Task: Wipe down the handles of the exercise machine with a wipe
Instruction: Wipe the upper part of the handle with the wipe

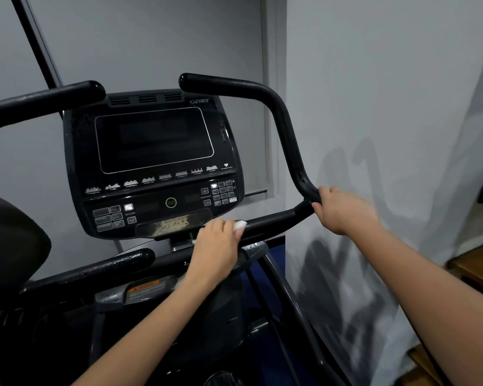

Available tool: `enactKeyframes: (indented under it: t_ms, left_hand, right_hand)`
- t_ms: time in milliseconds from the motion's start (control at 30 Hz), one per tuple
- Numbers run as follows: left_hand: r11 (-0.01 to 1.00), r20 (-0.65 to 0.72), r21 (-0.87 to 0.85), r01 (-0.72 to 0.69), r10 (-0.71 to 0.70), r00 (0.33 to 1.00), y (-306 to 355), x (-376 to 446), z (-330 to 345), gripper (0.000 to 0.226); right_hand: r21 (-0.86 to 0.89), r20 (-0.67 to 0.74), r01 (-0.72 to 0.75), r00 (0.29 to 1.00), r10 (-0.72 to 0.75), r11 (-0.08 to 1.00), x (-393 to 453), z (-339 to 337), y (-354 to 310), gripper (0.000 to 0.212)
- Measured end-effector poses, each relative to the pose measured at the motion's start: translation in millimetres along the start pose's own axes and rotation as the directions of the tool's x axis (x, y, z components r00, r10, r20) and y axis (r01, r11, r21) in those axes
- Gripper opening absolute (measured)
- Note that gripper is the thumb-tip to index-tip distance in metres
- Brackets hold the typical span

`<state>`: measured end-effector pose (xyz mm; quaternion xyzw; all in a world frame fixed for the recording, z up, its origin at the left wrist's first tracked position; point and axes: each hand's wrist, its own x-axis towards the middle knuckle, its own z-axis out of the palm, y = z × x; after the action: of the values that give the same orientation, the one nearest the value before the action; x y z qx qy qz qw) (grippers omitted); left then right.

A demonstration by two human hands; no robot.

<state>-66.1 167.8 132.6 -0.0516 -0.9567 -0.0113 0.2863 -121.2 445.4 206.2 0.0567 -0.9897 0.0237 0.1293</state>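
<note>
Small white wipe (239, 225), in the gripping left hand (215, 246), is lying mid-frame on the long black handle bar (273, 218), which is running toward the right hand (342, 208) gripping its bend

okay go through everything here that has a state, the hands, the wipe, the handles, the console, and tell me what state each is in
Left hand: holds the wipe against the bar.
Wipe: bunched under the fingers, white edge showing.
Right hand: grips the right handle's bend.
Right handle: gripped low, top bare.
Left handle: untouched.
Console screen: dark.
</note>
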Motion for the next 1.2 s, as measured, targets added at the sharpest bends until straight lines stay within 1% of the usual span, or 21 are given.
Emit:
enactKeyframes:
  t_ms: [67,133,200,233,300,367,433,500,567,667,733,767,867,900,933,967,1000,1033,1100,1167,1200]
  left_hand:
    - [0.989,0.15,0.095,-0.114,0.099,0.984,13,19,-6,0.06]
    - [0.99,0.282,0.011,-0.143,0.135,0.95,31,39,-5,0.064]
    - [0.988,0.338,-0.125,-0.086,0.124,0.933,51,66,0,0.061]
    - [0.983,0.411,-0.179,-0.042,0.113,0.905,62,82,2,0.063]
    - [0.98,0.551,-0.197,0.004,0.107,0.828,86,107,2,0.061]
    - [0.988,0.573,-0.149,-0.034,0.114,0.812,103,116,5,0.054]
    - [0.992,0.52,-0.058,-0.112,0.126,0.845,107,109,5,0.048]
    - [0.985,0.456,0.017,-0.171,0.145,0.878,97,93,0,0.05]
    - [0.985,0.404,0.049,-0.163,0.13,0.905,77,76,-6,0.055]
    - [0.992,0.399,0.07,-0.107,0.07,0.914,33,58,-23,0.062]
    - [0.999,0.471,0.02,-0.032,0.019,0.882,3,47,-40,0.064]
    - [0.999,0.529,-0.019,0.033,-0.018,0.848,-8,44,-48,0.064]
    - [0.943,0.722,-0.165,0.289,-0.084,0.687,-19,55,-57,0.055]
    - [0.922,0.75,-0.181,0.343,-0.096,0.655,-15,62,-54,0.052]
    - [0.926,0.754,-0.177,0.333,-0.09,0.65,-7,70,-51,0.051]
    - [0.944,0.741,-0.156,0.289,-0.082,0.667,5,77,-45,0.051]
    - [0.969,0.706,-0.122,0.217,-0.069,0.705,20,82,-39,0.053]
    - [0.991,0.644,-0.07,0.114,-0.042,0.764,38,84,-32,0.055]
    - [0.999,0.537,0.003,-0.033,0.026,0.843,70,81,-17,0.053]
    - [0.977,0.433,0.099,-0.188,0.128,0.892,89,71,-5,0.039]
    - [0.954,0.408,0.147,-0.262,0.183,0.894,88,65,4,0.032]
  right_hand:
    - [-0.01,-0.01,0.008,1.0,-0.008,1.0,1,1,0,0.037]
    - [-0.019,-0.011,0.013,1.0,-0.013,1.0,2,2,0,0.038]
    - [-0.014,-0.006,0.023,1.0,-0.024,1.0,5,3,1,0.038]
    - [-0.008,-0.002,0.027,1.0,-0.027,1.0,6,3,2,0.038]
    - [0.006,0.018,0.027,0.999,-0.027,1.0,8,1,2,0.039]
    - [0.02,0.038,0.027,0.999,-0.028,0.999,7,0,1,0.039]
    - [0.023,0.041,0.026,0.999,-0.027,0.999,6,-2,1,0.04]
    - [0.024,0.044,0.02,0.999,-0.022,1.0,4,-3,0,0.04]
    - [0.028,0.049,0.02,0.999,-0.021,0.999,3,-4,0,0.041]
    - [0.03,0.058,0.015,0.998,-0.017,0.999,2,-6,0,0.042]
    - [0.017,0.051,0.015,0.999,-0.016,1.0,1,-5,0,0.041]
    - [0.006,0.043,0.017,0.999,-0.017,1.0,1,-4,-1,0.041]
    - [-0.011,0.024,0.02,1.0,-0.02,1.0,2,-2,-1,0.04]
    - [-0.011,0.025,0.019,1.0,-0.019,1.0,2,-1,0,0.039]
    - [-0.006,0.028,0.016,0.999,-0.016,1.0,3,-2,0,0.039]
    - [0.001,0.032,0.014,0.999,-0.014,1.0,3,-2,0,0.039]
    - [0.005,0.033,0.014,0.999,-0.014,1.0,3,-2,0,0.039]
    - [0.006,0.031,0.014,0.999,-0.014,1.0,4,-2,0,0.039]
    - [-0.001,0.028,0.015,1.0,-0.014,1.0,4,-2,-1,0.039]
    - [-0.005,0.031,0.017,0.999,-0.016,1.0,3,-2,-1,0.039]
    - [-0.005,0.032,0.017,0.999,-0.017,1.0,2,-3,-1,0.039]
